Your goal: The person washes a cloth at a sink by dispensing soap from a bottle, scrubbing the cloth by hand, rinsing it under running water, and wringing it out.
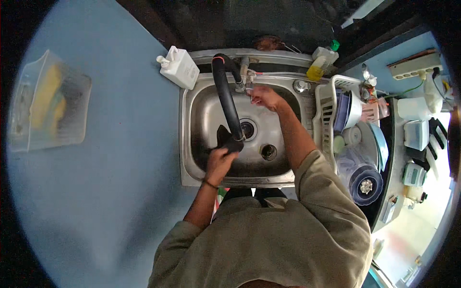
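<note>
A black, bent-looking item (pixel 224 136) is in my left hand (pixel 220 164), my fingers closed on its near end; its exact kind does not show. It sits over the left half of the steel sink (pixel 197 165), right by the mouth of a black tap hose (pixel 225 98). My right hand (pixel 267 99), slightly blurred, reaches across the sink to the tap (pixel 246 77), its fingers curled at the handle. A small dark round cup-like thing (pixel 268 152) stands on the sink floor beside the drain (pixel 247 129).
Left of the tap is a white jug (pixel 180 68). A bottle of yellow liquid (pixel 321 65) stands at the back right. The white dish rack (pixel 327 127) on the right holds bowls, plates and containers. A clear plastic tub (pixel 72 113) is at far left.
</note>
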Demonstrator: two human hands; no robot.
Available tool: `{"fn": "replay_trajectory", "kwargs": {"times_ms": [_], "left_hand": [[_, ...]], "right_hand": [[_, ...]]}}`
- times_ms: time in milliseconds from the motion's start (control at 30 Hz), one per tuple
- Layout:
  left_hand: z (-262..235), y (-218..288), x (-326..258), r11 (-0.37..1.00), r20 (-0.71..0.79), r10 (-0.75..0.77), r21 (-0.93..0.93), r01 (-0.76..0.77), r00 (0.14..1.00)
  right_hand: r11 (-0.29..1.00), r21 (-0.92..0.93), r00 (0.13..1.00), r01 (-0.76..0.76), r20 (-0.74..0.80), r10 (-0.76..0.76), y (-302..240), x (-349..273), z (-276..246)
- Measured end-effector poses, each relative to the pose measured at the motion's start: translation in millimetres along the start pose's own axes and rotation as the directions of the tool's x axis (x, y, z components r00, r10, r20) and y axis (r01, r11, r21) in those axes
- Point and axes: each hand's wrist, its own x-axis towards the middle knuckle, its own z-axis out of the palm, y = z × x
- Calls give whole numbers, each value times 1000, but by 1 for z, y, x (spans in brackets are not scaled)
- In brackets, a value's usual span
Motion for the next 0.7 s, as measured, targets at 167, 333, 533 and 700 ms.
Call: {"fn": "replay_trajectory", "kwargs": {"times_ms": [167,333,533,700], "left_hand": [[60,-31,64,898,-49,411,195,-395,910],[65,36,79,986,-157,159,82,-148,975],[42,30,62,949,-127,245,-170,-264,961],[-12,17,36,964,227,248,-152,-217,942]], "right_hand": [[903,-402,963,153,-145,-228,-2,-13,-3],[929,-293,824,226,-452,-343,26,-78,49],[940,-8,910,340,-249,-331,32,-112,93],[985,-14,944,171,289,-160,28,-110,101]]}}
